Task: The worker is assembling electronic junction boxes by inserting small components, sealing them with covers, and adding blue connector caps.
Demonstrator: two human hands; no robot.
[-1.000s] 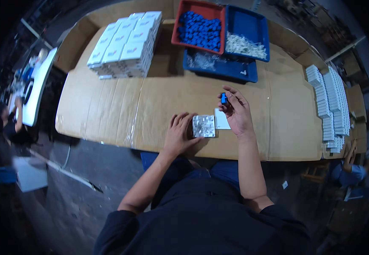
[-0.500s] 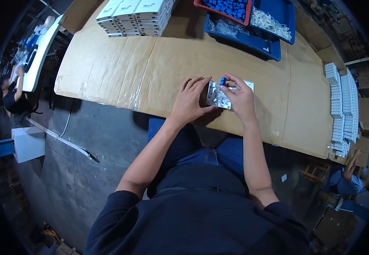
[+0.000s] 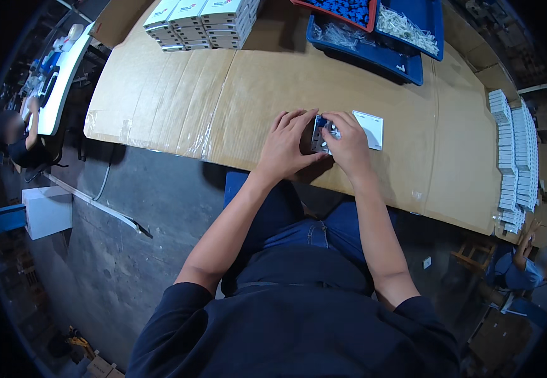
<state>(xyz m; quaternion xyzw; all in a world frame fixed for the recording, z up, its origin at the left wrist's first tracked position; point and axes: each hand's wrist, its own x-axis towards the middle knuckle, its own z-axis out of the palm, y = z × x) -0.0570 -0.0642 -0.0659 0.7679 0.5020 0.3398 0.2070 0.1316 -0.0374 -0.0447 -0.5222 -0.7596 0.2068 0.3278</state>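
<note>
A small whitish-silver open housing point(image 3: 317, 142) stands on the cardboard-covered table in front of me. My left hand point(image 3: 285, 145) steadies it from the left, fingers at the far end and thumb at the near end. From the other side, my right hand point(image 3: 350, 143) reaches over the housing, index finger and thumb around a small blue part point(image 3: 322, 121) at its far end. The right fingers hide much of the housing's inside. Beside the right hand lies a flat white cover plate point(image 3: 372, 130).
White boxes point(image 3: 201, 25) are stacked at the far left. A red tray point(image 3: 369, 24) of blue parts and blue trays point(image 3: 422, 72) of white and clear pieces stand at the far right. White pieces point(image 3: 518, 157) line the right edge. Other people sit at both sides.
My right hand has moved left and brought the blue part down to the housing. The white cover plate, mostly hidden before, now shows. My left hand stays at the housing.
</note>
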